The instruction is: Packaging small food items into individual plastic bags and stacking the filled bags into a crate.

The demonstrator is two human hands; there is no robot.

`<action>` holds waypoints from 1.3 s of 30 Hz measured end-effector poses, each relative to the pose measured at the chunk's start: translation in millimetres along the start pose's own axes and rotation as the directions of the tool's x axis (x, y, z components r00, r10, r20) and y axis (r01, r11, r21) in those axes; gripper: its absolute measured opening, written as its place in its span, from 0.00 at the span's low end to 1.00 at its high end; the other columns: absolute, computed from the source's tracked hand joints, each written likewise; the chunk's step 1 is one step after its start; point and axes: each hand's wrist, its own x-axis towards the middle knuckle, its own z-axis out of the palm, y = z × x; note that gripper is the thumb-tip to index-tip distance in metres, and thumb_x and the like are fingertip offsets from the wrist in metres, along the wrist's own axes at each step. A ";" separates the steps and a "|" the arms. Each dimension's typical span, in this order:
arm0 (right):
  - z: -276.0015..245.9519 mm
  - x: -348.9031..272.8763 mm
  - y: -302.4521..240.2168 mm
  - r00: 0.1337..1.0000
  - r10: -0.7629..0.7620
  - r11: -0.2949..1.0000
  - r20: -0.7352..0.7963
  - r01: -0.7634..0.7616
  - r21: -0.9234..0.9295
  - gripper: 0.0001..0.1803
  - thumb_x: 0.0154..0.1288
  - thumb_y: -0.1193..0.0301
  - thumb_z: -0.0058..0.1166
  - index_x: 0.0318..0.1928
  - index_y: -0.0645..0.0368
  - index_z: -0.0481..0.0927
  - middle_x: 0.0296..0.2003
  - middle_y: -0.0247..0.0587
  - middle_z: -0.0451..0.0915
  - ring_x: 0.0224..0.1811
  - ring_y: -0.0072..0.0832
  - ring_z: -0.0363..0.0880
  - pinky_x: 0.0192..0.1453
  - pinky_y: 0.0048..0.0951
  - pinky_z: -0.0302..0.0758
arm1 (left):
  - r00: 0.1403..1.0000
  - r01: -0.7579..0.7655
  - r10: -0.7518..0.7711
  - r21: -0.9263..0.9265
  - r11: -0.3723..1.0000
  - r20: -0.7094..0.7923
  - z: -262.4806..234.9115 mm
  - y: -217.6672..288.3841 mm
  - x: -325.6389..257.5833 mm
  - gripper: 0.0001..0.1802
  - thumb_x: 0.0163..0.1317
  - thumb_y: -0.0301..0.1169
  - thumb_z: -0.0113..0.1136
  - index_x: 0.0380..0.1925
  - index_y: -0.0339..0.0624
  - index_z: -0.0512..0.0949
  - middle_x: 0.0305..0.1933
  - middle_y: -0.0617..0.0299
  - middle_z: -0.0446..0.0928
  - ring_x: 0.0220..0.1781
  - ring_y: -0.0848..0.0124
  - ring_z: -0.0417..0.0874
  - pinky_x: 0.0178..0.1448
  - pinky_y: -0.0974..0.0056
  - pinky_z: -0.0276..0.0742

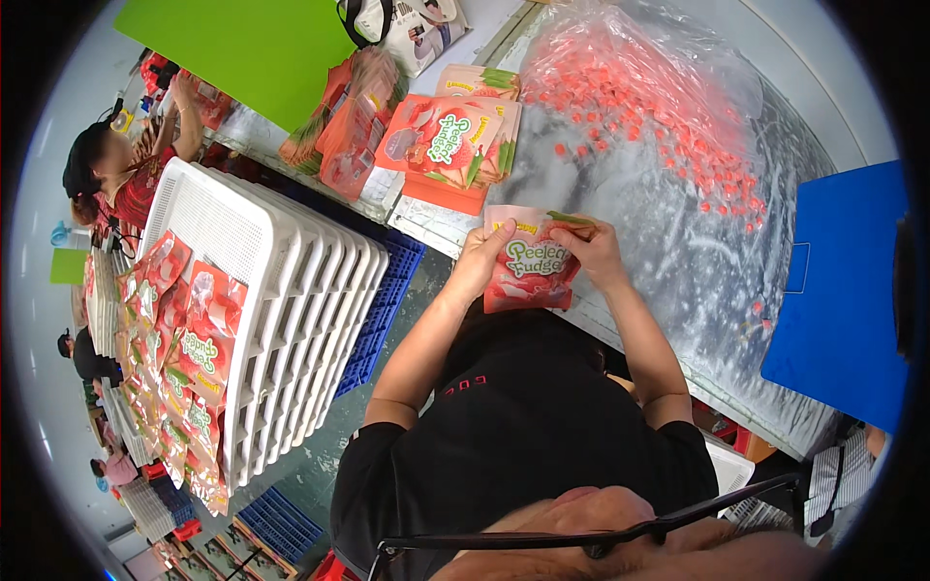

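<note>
A red and pink candy pouch (528, 259) is held in front of my chest, at the near edge of the table. My left hand (481, 257) grips its left side, with the thumb on the printed front. At the upper right corner, my right hand (596, 254) pinches the pouch, its fingers partly behind it. Whether the pouch's top is open or sealed I cannot tell. Just beyond my hands lies a stack of similar flat pouches (441, 138). Small red wrapped candies (668, 145) are heaped on the metal table (620, 208) to the right, partly under clear plastic film.
White stacked trays (300, 290) stand at my left, filled pouches (184, 358) on top. Bundled pouches (354, 126) lie beyond, near a green board (242, 48) and a bag (412, 29). A blue panel (843, 290) borders the right. Co-workers (126, 174) are at the left.
</note>
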 end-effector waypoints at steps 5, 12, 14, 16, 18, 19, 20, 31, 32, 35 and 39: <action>-4.2 2.0 22.7 0.995 0.079 0.995 -0.066 -0.083 -0.061 0.12 0.69 0.73 0.64 0.49 0.67 0.86 0.40 0.39 0.89 0.42 0.21 0.86 0.52 0.24 0.81 | 0.999 0.005 -0.004 0.020 1.000 -0.052 -10.6 -20.4 4.5 0.18 0.77 0.38 0.55 0.52 0.33 0.81 0.50 0.54 0.85 0.49 0.69 0.86 0.54 0.61 0.83; 20.1 6.5 60.2 0.894 -0.446 0.424 -0.040 0.171 -0.889 0.42 0.63 0.62 0.66 0.73 0.63 0.64 0.76 0.58 0.57 0.78 0.56 0.53 0.79 0.53 0.55 | 0.937 0.223 -0.261 -0.179 0.958 -0.232 -21.3 -31.3 26.0 0.30 0.80 0.51 0.44 0.62 0.35 0.71 0.57 0.49 0.81 0.53 0.60 0.86 0.55 0.53 0.86; 52.3 -14.9 55.7 0.940 -0.295 0.273 0.172 0.256 -0.927 0.41 0.65 0.57 0.62 0.73 0.63 0.64 0.76 0.56 0.57 0.79 0.55 0.53 0.80 0.57 0.50 | 0.932 0.284 -0.310 -0.156 0.946 -0.186 -34.5 -40.7 31.0 0.34 0.79 0.57 0.37 0.68 0.39 0.66 0.65 0.47 0.76 0.59 0.55 0.84 0.57 0.47 0.86; 61.5 -20.3 55.3 0.946 -0.198 0.210 0.255 0.295 -0.932 0.42 0.65 0.54 0.60 0.74 0.63 0.64 0.76 0.54 0.57 0.80 0.54 0.51 0.81 0.60 0.46 | 0.946 0.283 -0.306 -0.184 0.941 -0.107 -32.9 -41.1 31.5 0.35 0.79 0.58 0.37 0.69 0.39 0.66 0.66 0.48 0.75 0.62 0.54 0.82 0.58 0.45 0.85; 61.5 -20.3 59.8 0.954 -0.190 0.236 0.232 0.274 -0.932 0.44 0.64 0.51 0.59 0.74 0.63 0.63 0.77 0.52 0.57 0.81 0.53 0.47 0.81 0.63 0.43 | 0.946 0.299 -0.317 -0.195 0.934 -0.071 -31.3 -39.4 32.6 0.36 0.78 0.58 0.37 0.69 0.39 0.65 0.68 0.48 0.74 0.65 0.54 0.80 0.59 0.44 0.85; 61.2 -19.7 61.7 0.953 -0.198 0.241 0.229 0.273 -0.931 0.45 0.64 0.52 0.59 0.74 0.63 0.63 0.77 0.53 0.57 0.81 0.53 0.48 0.81 0.62 0.43 | 0.941 0.313 -0.331 -0.192 0.930 -0.074 -30.0 -37.2 34.3 0.36 0.78 0.58 0.36 0.70 0.39 0.65 0.69 0.49 0.73 0.66 0.53 0.79 0.59 0.44 0.85; 59.0 -18.8 63.3 0.952 -0.206 0.244 0.226 0.274 -0.930 0.45 0.63 0.52 0.60 0.74 0.63 0.63 0.77 0.53 0.57 0.81 0.54 0.48 0.81 0.62 0.43 | 0.936 0.325 -0.344 -0.189 0.927 -0.076 -28.7 -36.2 35.5 0.37 0.78 0.59 0.36 0.70 0.40 0.64 0.69 0.49 0.72 0.67 0.53 0.79 0.59 0.44 0.85; -11.2 30.2 69.7 0.964 0.124 0.991 -0.236 -0.107 0.083 0.21 0.75 0.63 0.57 0.59 0.66 0.78 0.51 0.41 0.80 0.53 0.29 0.79 0.59 0.33 0.76 | 0.998 0.056 -0.056 -0.098 0.994 -0.004 -29.9 -29.1 17.9 0.26 0.75 0.48 0.57 0.60 0.38 0.76 0.57 0.56 0.81 0.60 0.68 0.81 0.62 0.55 0.81; -3.0 34.1 59.9 0.967 0.108 0.992 -0.230 -0.088 0.095 0.19 0.76 0.64 0.56 0.57 0.66 0.79 0.49 0.39 0.81 0.50 0.26 0.79 0.56 0.30 0.76 | 0.995 0.093 -0.097 -0.107 0.990 -0.031 -23.5 -19.2 12.5 0.24 0.76 0.45 0.57 0.58 0.36 0.78 0.55 0.57 0.83 0.58 0.70 0.82 0.61 0.57 0.81; 13.7 32.2 38.2 0.980 0.064 0.996 -0.188 -0.052 0.068 0.16 0.78 0.65 0.53 0.53 0.66 0.81 0.45 0.34 0.83 0.46 0.21 0.79 0.50 0.26 0.77 | 0.993 -0.079 0.070 -0.099 0.992 -0.093 -11.7 -5.7 -9.0 0.22 0.77 0.43 0.56 0.56 0.33 0.79 0.53 0.57 0.84 0.55 0.71 0.84 0.61 0.61 0.81; 43.0 47.4 23.2 0.991 -0.128 0.990 -0.050 0.124 -0.067 0.16 0.79 0.65 0.51 0.53 0.66 0.80 0.46 0.37 0.83 0.45 0.23 0.80 0.48 0.25 0.78 | 0.946 -0.278 0.272 -0.012 0.961 -0.174 -9.6 11.9 -27.8 0.21 0.77 0.42 0.56 0.54 0.34 0.81 0.54 0.59 0.84 0.55 0.72 0.84 0.62 0.63 0.79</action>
